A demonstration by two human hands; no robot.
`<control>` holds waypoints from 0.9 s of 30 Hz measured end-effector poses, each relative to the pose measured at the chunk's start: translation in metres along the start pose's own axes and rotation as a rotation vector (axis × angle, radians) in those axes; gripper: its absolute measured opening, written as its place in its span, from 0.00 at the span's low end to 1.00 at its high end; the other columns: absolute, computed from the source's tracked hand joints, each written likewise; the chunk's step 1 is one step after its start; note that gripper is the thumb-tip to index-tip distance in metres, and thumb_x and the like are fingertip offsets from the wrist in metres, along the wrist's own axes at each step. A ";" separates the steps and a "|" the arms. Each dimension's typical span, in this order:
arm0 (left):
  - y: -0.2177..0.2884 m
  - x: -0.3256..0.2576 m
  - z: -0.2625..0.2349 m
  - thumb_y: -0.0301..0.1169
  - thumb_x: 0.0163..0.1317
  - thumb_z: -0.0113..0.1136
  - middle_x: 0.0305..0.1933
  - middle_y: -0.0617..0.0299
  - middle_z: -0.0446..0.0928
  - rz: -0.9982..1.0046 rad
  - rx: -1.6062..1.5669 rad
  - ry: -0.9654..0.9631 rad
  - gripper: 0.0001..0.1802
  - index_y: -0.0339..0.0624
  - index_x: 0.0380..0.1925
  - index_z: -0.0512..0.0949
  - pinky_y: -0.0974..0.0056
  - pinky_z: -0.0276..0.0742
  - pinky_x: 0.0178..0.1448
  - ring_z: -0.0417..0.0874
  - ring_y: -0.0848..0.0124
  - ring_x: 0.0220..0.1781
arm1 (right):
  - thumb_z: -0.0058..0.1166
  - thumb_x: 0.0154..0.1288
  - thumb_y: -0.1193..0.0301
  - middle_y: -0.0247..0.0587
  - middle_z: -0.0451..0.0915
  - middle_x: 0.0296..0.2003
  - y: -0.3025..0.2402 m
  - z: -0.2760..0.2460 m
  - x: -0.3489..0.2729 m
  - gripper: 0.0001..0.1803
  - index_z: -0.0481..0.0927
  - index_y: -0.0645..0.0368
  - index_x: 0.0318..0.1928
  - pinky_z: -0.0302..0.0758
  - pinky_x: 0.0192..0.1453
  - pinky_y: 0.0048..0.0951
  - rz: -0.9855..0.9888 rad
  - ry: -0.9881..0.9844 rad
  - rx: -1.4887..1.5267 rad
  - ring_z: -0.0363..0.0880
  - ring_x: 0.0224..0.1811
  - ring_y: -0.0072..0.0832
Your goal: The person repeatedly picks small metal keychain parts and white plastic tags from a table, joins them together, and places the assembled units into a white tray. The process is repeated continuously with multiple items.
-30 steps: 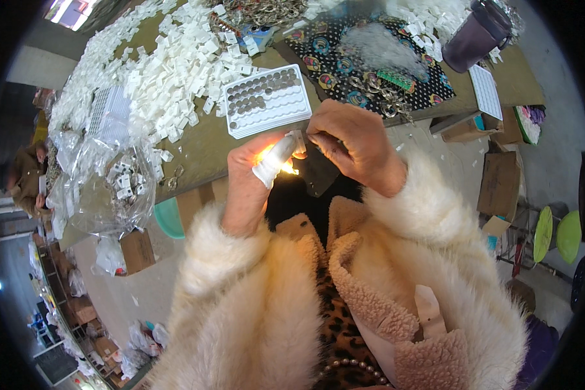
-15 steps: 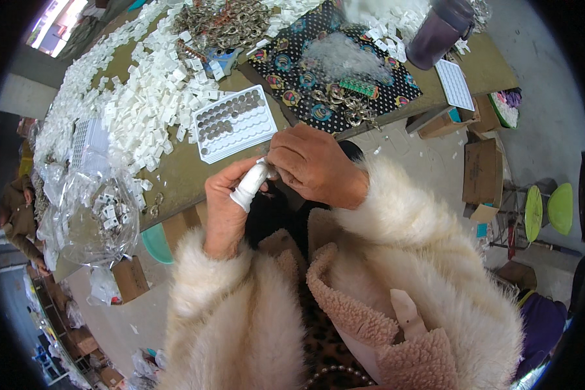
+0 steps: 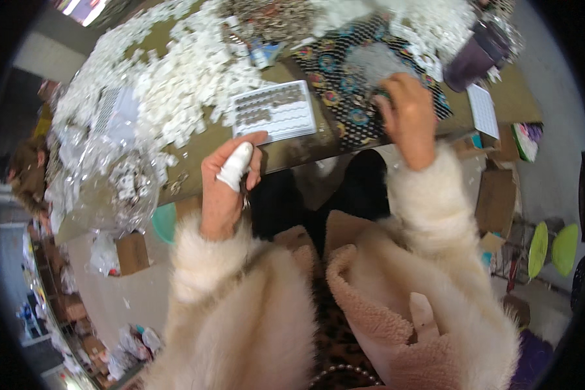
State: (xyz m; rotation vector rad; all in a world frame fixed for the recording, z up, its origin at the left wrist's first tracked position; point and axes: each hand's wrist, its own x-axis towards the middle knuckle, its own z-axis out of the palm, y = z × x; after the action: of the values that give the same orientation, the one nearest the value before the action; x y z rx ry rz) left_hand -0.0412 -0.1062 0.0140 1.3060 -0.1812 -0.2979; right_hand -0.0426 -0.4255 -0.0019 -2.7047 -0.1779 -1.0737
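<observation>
A small white piece (image 3: 235, 168) is pinched in the left hand's (image 3: 226, 188) grip, just short of the white tray (image 3: 276, 116) (partly filled) — the right hand (image 3: 406, 117) reaches onto the patterned mat (image 3: 344, 84), its grip unclear.

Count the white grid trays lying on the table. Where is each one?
2. One white grid tray lies just beyond the left hand; a smaller one lies right of the right hand. Others may be buried under the white pieces.
</observation>
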 end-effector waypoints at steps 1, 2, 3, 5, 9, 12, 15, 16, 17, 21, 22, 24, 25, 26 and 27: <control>0.004 0.004 -0.012 0.27 0.74 0.49 0.27 0.67 0.74 0.053 0.011 0.025 0.17 0.28 0.53 0.81 0.74 0.60 0.27 0.68 0.81 0.24 | 0.67 0.55 0.75 0.44 0.81 0.43 0.011 0.000 -0.003 0.15 0.83 0.60 0.45 0.73 0.45 0.41 0.027 -0.027 -0.062 0.79 0.45 0.45; 0.007 0.007 -0.024 0.26 0.74 0.49 0.28 0.67 0.74 0.054 0.056 0.100 0.16 0.30 0.54 0.81 0.74 0.62 0.28 0.70 0.80 0.25 | 0.67 0.56 0.75 0.44 0.81 0.43 0.020 0.001 -0.005 0.16 0.83 0.60 0.46 0.72 0.46 0.41 0.073 -0.050 -0.126 0.79 0.46 0.46; 0.008 0.010 -0.035 0.25 0.73 0.49 0.28 0.68 0.74 0.046 0.158 0.190 0.16 0.30 0.53 0.82 0.74 0.63 0.28 0.70 0.80 0.25 | 0.68 0.56 0.74 0.44 0.80 0.43 0.025 0.005 -0.008 0.16 0.83 0.60 0.46 0.71 0.47 0.41 0.089 -0.074 -0.124 0.78 0.46 0.45; 0.007 0.024 -0.059 0.23 0.70 0.51 0.29 0.63 0.78 0.090 0.433 0.299 0.14 0.33 0.50 0.84 0.68 0.71 0.31 0.77 0.72 0.26 | 0.69 0.56 0.72 0.43 0.79 0.41 0.027 0.010 -0.014 0.17 0.83 0.60 0.47 0.69 0.49 0.41 0.182 -0.151 -0.137 0.76 0.47 0.44; -0.010 0.049 -0.076 0.24 0.66 0.57 0.36 0.49 0.82 0.480 1.211 0.439 0.13 0.44 0.47 0.86 0.53 0.78 0.43 0.84 0.51 0.37 | 0.69 0.55 0.77 0.46 0.78 0.39 0.019 0.014 -0.017 0.20 0.83 0.63 0.50 0.70 0.50 0.42 0.112 -0.036 -0.002 0.75 0.46 0.44; -0.019 0.059 -0.070 0.26 0.64 0.65 0.35 0.53 0.82 0.435 1.356 0.350 0.13 0.41 0.48 0.85 0.60 0.79 0.45 0.85 0.59 0.41 | 0.67 0.55 0.80 0.46 0.76 0.37 0.014 0.010 -0.013 0.17 0.83 0.65 0.47 0.73 0.51 0.39 0.148 -0.006 0.223 0.75 0.45 0.44; -0.022 0.067 -0.061 0.28 0.61 0.69 0.36 0.55 0.80 0.415 1.409 0.328 0.13 0.45 0.47 0.86 0.57 0.78 0.44 0.84 0.56 0.39 | 0.65 0.57 0.82 0.46 0.77 0.40 0.006 0.003 -0.009 0.15 0.84 0.65 0.47 0.74 0.52 0.33 0.180 -0.010 0.437 0.78 0.44 0.41; -0.023 0.070 -0.060 0.29 0.61 0.69 0.37 0.55 0.79 0.434 1.429 0.320 0.14 0.45 0.47 0.86 0.56 0.78 0.43 0.84 0.56 0.39 | 0.64 0.58 0.82 0.46 0.78 0.40 0.002 0.001 -0.008 0.15 0.84 0.65 0.48 0.74 0.52 0.32 0.154 0.010 0.477 0.79 0.43 0.40; -0.024 0.071 -0.060 0.30 0.61 0.69 0.37 0.56 0.79 0.471 1.445 0.349 0.11 0.45 0.45 0.87 0.56 0.78 0.43 0.84 0.56 0.38 | 0.63 0.59 0.82 0.46 0.79 0.41 -0.002 -0.001 -0.007 0.15 0.84 0.65 0.48 0.74 0.52 0.31 0.142 0.026 0.522 0.79 0.43 0.39; -0.024 0.073 -0.069 0.32 0.63 0.69 0.35 0.55 0.79 0.497 1.468 0.479 0.07 0.43 0.38 0.87 0.56 0.78 0.40 0.83 0.55 0.34 | 0.61 0.64 0.80 0.45 0.82 0.43 -0.022 -0.014 -0.005 0.14 0.84 0.66 0.51 0.75 0.54 0.29 0.241 -0.046 0.746 0.81 0.45 0.33; -0.021 0.072 -0.071 0.32 0.63 0.69 0.35 0.55 0.81 0.491 1.421 0.484 0.09 0.41 0.40 0.86 0.57 0.78 0.37 0.83 0.59 0.32 | 0.61 0.65 0.79 0.43 0.83 0.42 -0.027 -0.016 -0.004 0.14 0.84 0.66 0.51 0.75 0.54 0.28 0.283 -0.060 0.817 0.81 0.45 0.31; -0.011 0.068 -0.073 0.32 0.66 0.68 0.33 0.59 0.83 0.558 1.158 0.528 0.10 0.38 0.44 0.85 0.62 0.77 0.34 0.81 0.67 0.29 | 0.61 0.66 0.78 0.40 0.84 0.41 -0.038 -0.017 -0.003 0.13 0.84 0.66 0.51 0.76 0.54 0.28 0.365 -0.070 0.975 0.80 0.44 0.28; -0.006 0.063 -0.069 0.31 0.70 0.64 0.31 0.63 0.82 0.337 0.796 0.510 0.10 0.36 0.46 0.83 0.69 0.73 0.29 0.76 0.77 0.25 | 0.61 0.68 0.76 0.36 0.85 0.41 -0.040 -0.020 -0.003 0.16 0.83 0.65 0.55 0.76 0.49 0.24 0.494 -0.194 1.087 0.78 0.40 0.22; -0.001 0.054 -0.065 0.32 0.73 0.62 0.29 0.66 0.80 0.217 0.494 0.468 0.10 0.36 0.46 0.83 0.73 0.67 0.25 0.70 0.82 0.21 | 0.60 0.69 0.76 0.35 0.85 0.41 -0.044 -0.019 -0.002 0.17 0.82 0.64 0.57 0.75 0.47 0.23 0.548 -0.258 1.218 0.78 0.39 0.21; 0.004 0.047 -0.057 0.32 0.73 0.61 0.28 0.67 0.79 0.198 0.283 0.352 0.11 0.36 0.48 0.82 0.74 0.64 0.24 0.69 0.83 0.21 | 0.60 0.69 0.76 0.35 0.85 0.40 -0.049 -0.017 0.001 0.18 0.81 0.64 0.59 0.75 0.44 0.21 0.598 -0.323 1.347 0.77 0.37 0.19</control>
State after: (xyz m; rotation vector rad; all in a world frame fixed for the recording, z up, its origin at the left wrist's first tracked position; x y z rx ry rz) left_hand 0.0202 -0.0679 0.0016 1.5839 -0.0532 0.1335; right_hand -0.0627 -0.3823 0.0182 -1.4781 -0.0756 -0.1403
